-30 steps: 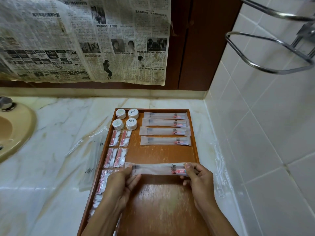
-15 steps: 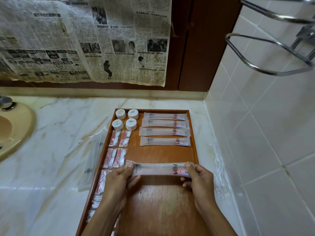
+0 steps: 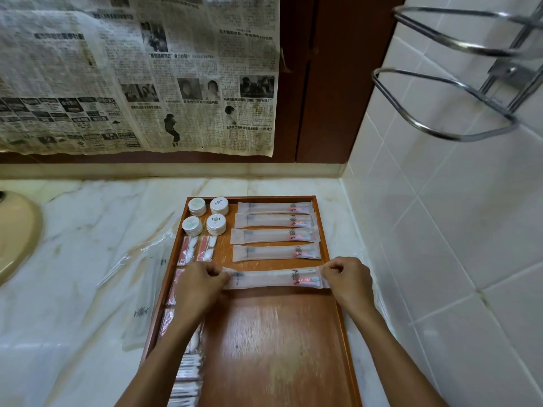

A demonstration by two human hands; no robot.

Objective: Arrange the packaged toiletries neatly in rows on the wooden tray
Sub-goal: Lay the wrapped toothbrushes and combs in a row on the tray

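Head view shows my left hand (image 3: 199, 284) and right hand (image 3: 346, 279) each pinching one end of a long frosted toothbrush packet (image 3: 274, 278), with red print near its right end. It lies across the wooden tray (image 3: 273, 348), just below four similar packets (image 3: 274, 232).

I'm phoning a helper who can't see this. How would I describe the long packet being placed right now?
Find the wooden tray on the marble counter by the tiled wall. Its far right part holds four long frosted packets in a row. The one meant, the fifth packet, lies nearest you, pinched at its ends by the left hand and right hand.
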